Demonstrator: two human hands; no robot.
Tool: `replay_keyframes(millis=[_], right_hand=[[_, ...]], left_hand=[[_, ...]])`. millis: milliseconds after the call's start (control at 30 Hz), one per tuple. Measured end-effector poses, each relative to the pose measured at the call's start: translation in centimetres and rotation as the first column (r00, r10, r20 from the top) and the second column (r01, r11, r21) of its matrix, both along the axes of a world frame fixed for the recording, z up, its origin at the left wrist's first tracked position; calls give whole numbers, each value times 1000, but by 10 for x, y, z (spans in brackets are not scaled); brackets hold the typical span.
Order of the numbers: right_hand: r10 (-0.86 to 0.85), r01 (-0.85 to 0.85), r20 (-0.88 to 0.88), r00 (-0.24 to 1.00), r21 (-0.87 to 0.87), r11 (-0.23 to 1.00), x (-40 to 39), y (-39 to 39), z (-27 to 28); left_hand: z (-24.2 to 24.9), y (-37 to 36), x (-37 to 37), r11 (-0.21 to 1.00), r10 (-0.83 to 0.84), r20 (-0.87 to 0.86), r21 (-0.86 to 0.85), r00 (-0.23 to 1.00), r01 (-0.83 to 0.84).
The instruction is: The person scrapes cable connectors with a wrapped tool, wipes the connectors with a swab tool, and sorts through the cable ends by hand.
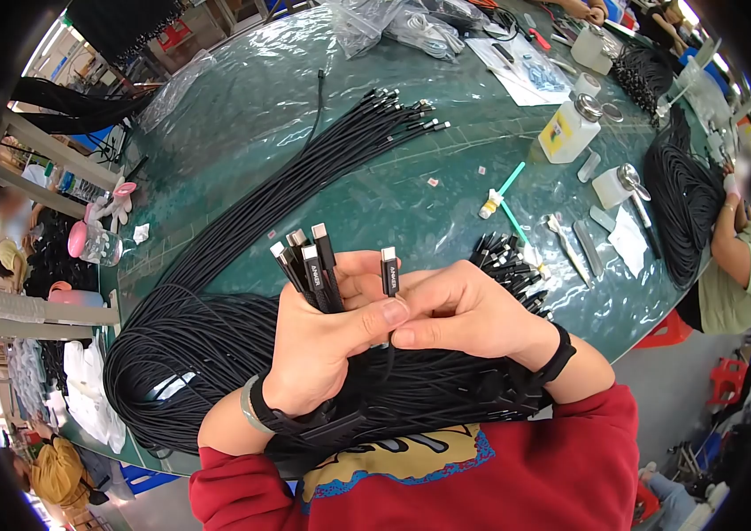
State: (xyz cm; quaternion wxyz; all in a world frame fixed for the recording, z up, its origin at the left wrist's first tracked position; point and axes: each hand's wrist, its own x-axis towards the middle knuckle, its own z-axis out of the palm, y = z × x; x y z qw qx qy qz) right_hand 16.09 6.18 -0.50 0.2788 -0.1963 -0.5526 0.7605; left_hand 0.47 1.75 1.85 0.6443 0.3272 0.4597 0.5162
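Note:
My left hand (pixel 322 341) is closed around several black USB-C cables (pixel 311 270), their metal plugs pointing up above the thumb. Between both hands, one more USB-C cable (pixel 389 274) stands upright, with "ANKER" printed on its plug. My right hand (pixel 459 314) pinches this cable just below the plug, and the left thumb touches it too. Beneath my hands lies a big coil of black cables (pixel 185 354). From it, a long bundle (pixel 278 199) stretches to the back of the table, plug ends together. Another cluster of plugs (pixel 512 265) lies behind my right wrist.
On the green table (pixel 242 124), a white bottle (pixel 570 128) and a smaller bottle (pixel 616 186) stand at right, near tweezers (pixel 568 248) and green sticks (pixel 511 180). More coiled cables (pixel 678 203) lie at far right, beside a co-worker's arm (pixel 729 234). Plastic bags (pixel 424 35) lie at the back.

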Motion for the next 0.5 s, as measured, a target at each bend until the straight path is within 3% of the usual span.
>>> replay_keyframes(millis=[200, 300, 500], right_hand=[[-20, 20, -15, 1000, 7, 1000, 0, 1, -11], [-25, 30, 47, 999, -122, 992, 0, -2, -7], [-29, 41, 95, 995, -126, 991, 0, -3, -1]], left_hand=[[1, 0, -1, 1000, -8, 10, 13, 1000, 8], [2, 0, -1, 1000, -3, 41, -8, 999, 4], [2, -1, -1, 1000, -20, 51, -4, 998, 20]])
